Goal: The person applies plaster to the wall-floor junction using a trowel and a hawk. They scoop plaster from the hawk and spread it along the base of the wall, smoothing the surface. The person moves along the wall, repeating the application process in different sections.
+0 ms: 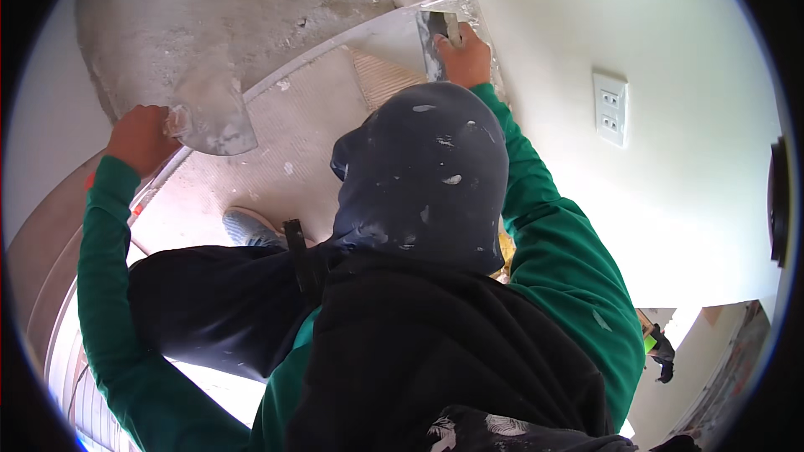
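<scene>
At the left, my left hand [141, 138] is closed round the handle end of a broad putty knife [224, 121], whose grey blade with a curved edge reaches right over the floor. Whitish paste smears the knife near my fingers. Farther off and to the right, my right hand [469, 59] grips the pale handle of a flat rectangular trowel [428, 54]. Grey-white paste marks the trowel's dark blade. That blade is close to the foot of the white wall [536, 151]; whether it touches cannot be made out.
My bent knee [423, 167], in dark cloth spotted with paste, rises between my arms. A shoe [251, 226] stands on the ribbed, dusty floor [310, 117]. A white double socket [610, 109] is on the right wall. Rough grey floor lies beyond a curved pale strip. Another person [662, 351] appears small at lower right.
</scene>
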Demonstrator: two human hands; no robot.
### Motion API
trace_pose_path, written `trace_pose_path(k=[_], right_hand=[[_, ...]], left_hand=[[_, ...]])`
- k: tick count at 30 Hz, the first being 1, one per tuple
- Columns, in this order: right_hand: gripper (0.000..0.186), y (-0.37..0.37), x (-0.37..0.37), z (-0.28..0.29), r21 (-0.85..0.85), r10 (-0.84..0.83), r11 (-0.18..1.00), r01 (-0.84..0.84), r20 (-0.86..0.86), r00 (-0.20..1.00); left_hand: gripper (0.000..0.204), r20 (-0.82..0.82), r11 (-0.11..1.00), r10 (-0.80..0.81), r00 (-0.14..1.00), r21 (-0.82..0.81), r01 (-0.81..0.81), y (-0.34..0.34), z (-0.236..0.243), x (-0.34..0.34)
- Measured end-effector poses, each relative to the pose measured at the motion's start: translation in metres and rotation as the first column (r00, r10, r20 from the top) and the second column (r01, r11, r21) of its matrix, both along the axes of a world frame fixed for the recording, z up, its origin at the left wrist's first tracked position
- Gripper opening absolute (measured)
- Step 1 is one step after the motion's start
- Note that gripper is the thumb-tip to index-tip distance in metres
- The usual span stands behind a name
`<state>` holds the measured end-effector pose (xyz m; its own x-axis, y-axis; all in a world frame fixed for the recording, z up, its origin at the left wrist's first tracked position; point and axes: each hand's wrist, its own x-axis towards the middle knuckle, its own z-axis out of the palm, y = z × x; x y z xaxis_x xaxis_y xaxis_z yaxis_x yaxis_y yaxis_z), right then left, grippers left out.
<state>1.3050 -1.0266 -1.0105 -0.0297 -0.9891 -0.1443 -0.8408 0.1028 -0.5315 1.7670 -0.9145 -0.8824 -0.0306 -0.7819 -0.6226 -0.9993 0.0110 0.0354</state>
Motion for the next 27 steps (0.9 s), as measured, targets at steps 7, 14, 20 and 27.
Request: trace_pose_path(k=[7,14,20,27], right_hand=[[0.034,-0.019,-0.014,-0.041,-0.175,0.116,0.974,-0.142,-0.146,0.982],[0.035,-0.036,-0.014,-0.054,-0.097,0.158,0.978,-0.185,-0.232,0.960],[0.035,-0.044,-0.008,-0.052,-0.063,0.164,0.980,-0.190,-0.292,0.942],[0.032,-0.047,0.001,-0.054,-0.088,0.177,0.970,-0.227,-0.384,0.906]], left_hand=[[0.034,-0.010,0.997,0.075,0.997,0.000,-0.075,-0.002,0.011,-0.009],[0.033,-0.022,0.997,0.071,0.997,0.010,-0.071,0.003,0.010,-0.004],[0.033,-0.075,0.996,0.081,0.994,-0.040,-0.084,0.004,0.009,-0.005],[0.035,-0.088,0.994,0.020,0.996,-0.109,-0.029,0.006,0.015,-0.002]])
